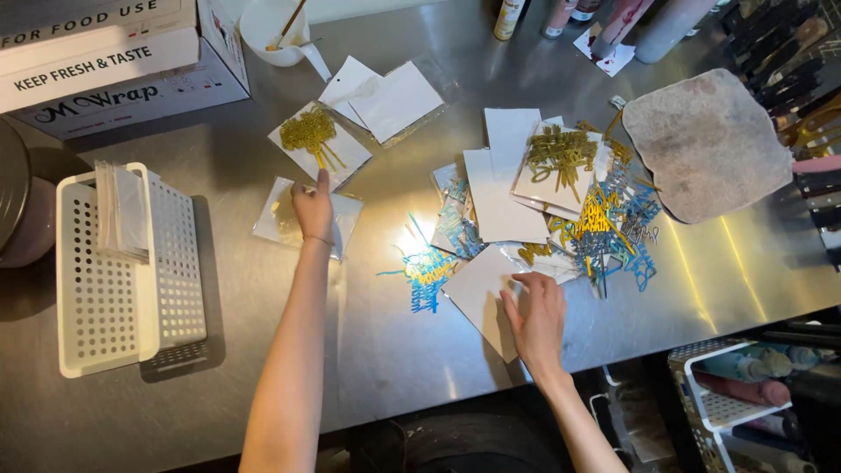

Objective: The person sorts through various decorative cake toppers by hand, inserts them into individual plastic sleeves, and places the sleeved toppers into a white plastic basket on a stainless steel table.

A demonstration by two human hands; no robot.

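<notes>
Steel table (368, 350): left hand (313, 208) flat on clear packet (289, 219).

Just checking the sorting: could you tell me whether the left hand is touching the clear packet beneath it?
Touching. The head view shows the left hand pressed flat on the clear packet, with no gap.

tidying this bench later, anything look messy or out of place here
Yes. The cake toppers lie in a tangled heap of gold, blue and silver, mixed with white cards. One blue topper sits apart from the heap. The grey cloth looks stained. Left hand presses a bagged topper; right hand touches a card.
</notes>
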